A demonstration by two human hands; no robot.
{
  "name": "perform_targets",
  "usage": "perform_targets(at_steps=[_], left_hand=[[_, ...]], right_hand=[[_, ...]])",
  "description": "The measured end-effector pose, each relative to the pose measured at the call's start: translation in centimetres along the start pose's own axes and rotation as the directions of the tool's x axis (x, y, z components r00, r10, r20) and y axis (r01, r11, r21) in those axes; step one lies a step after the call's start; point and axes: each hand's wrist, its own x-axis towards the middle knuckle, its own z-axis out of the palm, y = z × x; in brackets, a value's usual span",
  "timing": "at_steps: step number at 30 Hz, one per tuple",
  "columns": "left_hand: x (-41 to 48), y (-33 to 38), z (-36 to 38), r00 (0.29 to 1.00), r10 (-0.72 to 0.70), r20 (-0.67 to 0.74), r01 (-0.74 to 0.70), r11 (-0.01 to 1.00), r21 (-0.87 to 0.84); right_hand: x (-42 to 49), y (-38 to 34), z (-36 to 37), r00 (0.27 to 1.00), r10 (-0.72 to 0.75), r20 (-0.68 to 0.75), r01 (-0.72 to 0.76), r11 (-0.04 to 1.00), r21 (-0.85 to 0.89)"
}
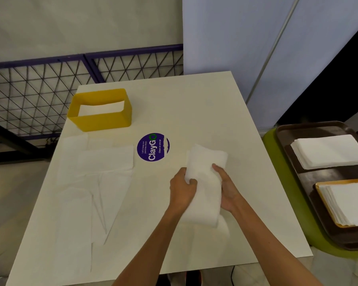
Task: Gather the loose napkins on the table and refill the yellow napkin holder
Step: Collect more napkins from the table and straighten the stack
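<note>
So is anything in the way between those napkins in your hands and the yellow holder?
Nothing visible. Between the napkin bundle and the yellow holder lies only bare table with a flat purple sticker.

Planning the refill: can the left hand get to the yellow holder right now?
Probably yes. Nothing upright stands between the left hand and the holder, only a flat sticker and loose napkins. But it grips the napkin stack with the right hand.

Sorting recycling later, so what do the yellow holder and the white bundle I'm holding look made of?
Yellow holder: likely plastic, maybe painted metal; smooth, matte, thin walls, rounded corners. White bundle: soft tissue paper; layered, it bends and sags.
</note>
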Motion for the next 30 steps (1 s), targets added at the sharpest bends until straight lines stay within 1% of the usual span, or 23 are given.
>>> perform_targets(at_steps=[3,6,7,9,11,13,14,16,17,19,20,21,22,24,26,28,30], left_hand=[[0.0,-0.6,0.3,1.000,0.022,-0.021,-0.021,0.998,0.054],[0.4,-1.6,0.1,0.995,-0.029,-0.092,0.035,0.997,0.067],[0.5,-2.0,-0.1,0.991,-0.068,-0.114,0.074,0.996,0.043],[0.4,-2.7,-0.4,0.977,-0.169,-0.127,0.161,0.984,-0.072],[0.0,-3.4,-0.5,0.951,-0.295,-0.096,0.272,0.941,-0.201],[-0.3,-4.2,-0.5,0.905,-0.426,0.001,0.400,0.848,-0.349],[-0.4,-4.6,-0.5,0.876,-0.475,0.088,0.461,0.767,-0.447],[-1.0,-4.6,-0.3,0.823,-0.486,0.294,0.552,0.562,-0.616],[-1.2,-4.6,0.0,0.808,-0.469,0.358,0.574,0.485,-0.660],[-1.2,-4.5,0.6,0.806,-0.452,0.383,0.569,0.413,-0.711],[-1.0,-4.6,0.8,0.817,-0.448,0.363,0.549,0.413,-0.727],[-0.7,-4.5,0.9,0.833,-0.443,0.332,0.523,0.435,-0.732],[-0.4,-4.5,0.9,0.852,-0.434,0.293,0.494,0.483,-0.723],[0.2,-4.9,0.5,0.896,-0.399,0.193,0.420,0.625,-0.658],[0.7,-5.4,-0.1,0.943,-0.324,0.081,0.314,0.781,-0.539],[1.1,-5.6,-0.5,0.971,-0.238,-0.027,0.207,0.890,-0.406],[1.4,-5.4,-0.6,0.982,-0.152,-0.112,0.105,0.933,-0.344]], right_hand=[[0.1,0.3,0.2,0.996,0.006,-0.089,-0.011,0.998,-0.062],[0.3,0.6,0.1,0.985,-0.020,-0.169,0.021,1.000,0.006],[0.5,0.7,0.1,0.979,-0.037,-0.199,0.045,0.998,0.038],[0.6,0.7,0.1,0.965,-0.091,-0.244,0.116,0.989,0.092],[0.8,0.6,0.0,0.949,-0.134,-0.284,0.181,0.973,0.144],[1.2,0.7,-0.1,0.937,-0.160,-0.309,0.227,0.955,0.192],[1.5,0.8,-0.2,0.932,-0.169,-0.321,0.243,0.948,0.206],[1.9,0.9,0.0,0.925,-0.189,-0.329,0.268,0.939,0.216],[2.0,1.0,0.2,0.925,-0.195,-0.325,0.273,0.938,0.214],[2.1,1.3,0.5,0.929,-0.194,-0.315,0.264,0.944,0.200],[2.1,1.4,0.4,0.929,-0.196,-0.314,0.262,0.947,0.185],[2.0,1.5,0.3,0.928,-0.204,-0.310,0.265,0.950,0.167],[1.9,1.3,0.0,0.926,-0.220,-0.307,0.273,0.952,0.141],[1.5,0.5,-1.1,0.915,-0.267,-0.301,0.306,0.948,0.086],[1.0,-1.0,-2.8,0.898,-0.298,-0.324,0.313,0.950,-0.007],[0.3,-2.5,-4.0,0.887,-0.315,-0.337,0.250,0.943,-0.220],[-0.1,-3.3,-4.5,0.872,-0.363,-0.328,0.192,0.870,-0.454]])
